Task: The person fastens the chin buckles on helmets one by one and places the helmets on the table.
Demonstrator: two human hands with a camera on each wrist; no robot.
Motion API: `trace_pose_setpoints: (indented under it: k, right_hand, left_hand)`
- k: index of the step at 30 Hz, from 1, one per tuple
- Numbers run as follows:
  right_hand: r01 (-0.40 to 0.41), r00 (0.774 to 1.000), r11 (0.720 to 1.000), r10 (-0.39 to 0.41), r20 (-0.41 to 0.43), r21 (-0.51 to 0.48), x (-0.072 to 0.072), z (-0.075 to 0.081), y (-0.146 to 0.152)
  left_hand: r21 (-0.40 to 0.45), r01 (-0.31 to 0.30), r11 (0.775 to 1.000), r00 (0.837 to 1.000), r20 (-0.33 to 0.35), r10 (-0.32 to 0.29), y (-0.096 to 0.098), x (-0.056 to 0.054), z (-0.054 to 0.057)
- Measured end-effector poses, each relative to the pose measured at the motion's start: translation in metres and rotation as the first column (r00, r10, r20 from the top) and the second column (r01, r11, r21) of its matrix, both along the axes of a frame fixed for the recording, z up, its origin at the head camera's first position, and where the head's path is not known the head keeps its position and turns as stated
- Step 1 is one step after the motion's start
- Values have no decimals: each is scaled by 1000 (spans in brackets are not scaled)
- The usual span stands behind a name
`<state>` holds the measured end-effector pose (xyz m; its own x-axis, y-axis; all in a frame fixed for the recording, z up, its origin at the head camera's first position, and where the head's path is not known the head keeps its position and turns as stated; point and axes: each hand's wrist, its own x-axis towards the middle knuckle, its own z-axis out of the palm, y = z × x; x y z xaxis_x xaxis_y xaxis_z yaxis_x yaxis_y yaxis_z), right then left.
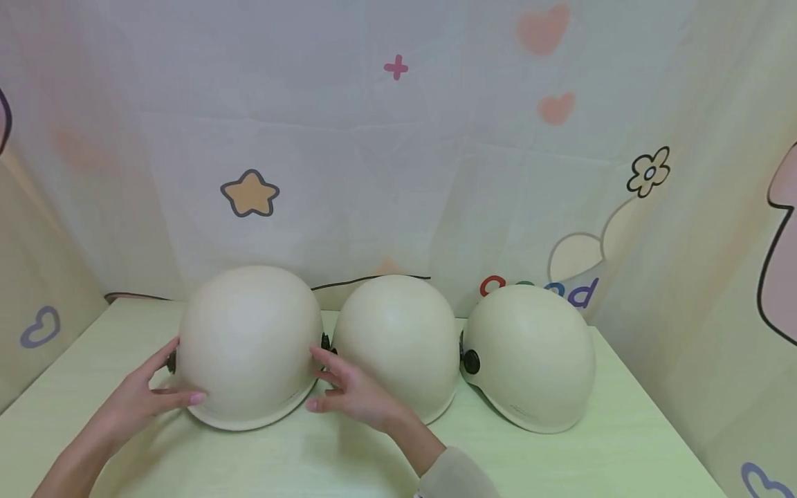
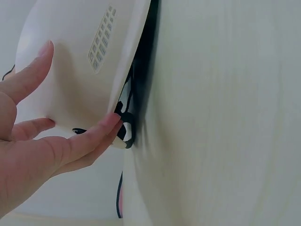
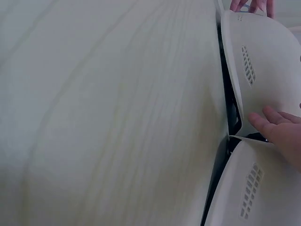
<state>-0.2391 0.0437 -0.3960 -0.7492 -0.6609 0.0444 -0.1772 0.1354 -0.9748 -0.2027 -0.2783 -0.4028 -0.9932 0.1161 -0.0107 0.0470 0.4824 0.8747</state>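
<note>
Three cream helmets stand in a row with their domes up. My left hand [image 1: 140,394] is at the left side of the left helmet [image 1: 249,346], thumb at its lower front. In the left wrist view its extended fingers [image 2: 89,143] touch the lower rim beside a black strap fitting [image 2: 126,122]. My right hand [image 1: 358,394] is at that helmet's right side, fingers spread, in front of the middle helmet [image 1: 398,339]. In the right wrist view the right hand's fingertips are close to the left helmet's shell [image 3: 263,66], near where the two helmets meet.
The right helmet [image 1: 529,360] is turned sideways, a black round fitting [image 1: 471,362] on its side. All rest on a pale table [image 1: 261,463]. A printed curtain [image 1: 373,173] hangs behind the table and along both sides.
</note>
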Motion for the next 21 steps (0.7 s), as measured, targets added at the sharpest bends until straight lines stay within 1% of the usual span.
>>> trace_pose_setpoints:
  k: [4,10,16,21]
  right_hand:
    - [-14,1000,1000,14,0,21,0,-4,0]
    - [-19,1000,999,20,-11,33,0,-6,0]
    - [-19,999,999,20,-26,43,-1,-7,0]
    - [-6,999,999,8,-38,43,0,-5,3]
  left_hand:
    - [11,7,1000,1000,19,-7,-1,-2,-2]
    - [20,17,1000,1000,-1,-17,-2,-5,-5]
    - [20,26,999,1000,-5,-26,0,-8,-2]
    - [18,24,1000,1000,11,-24,0,-7,-1]
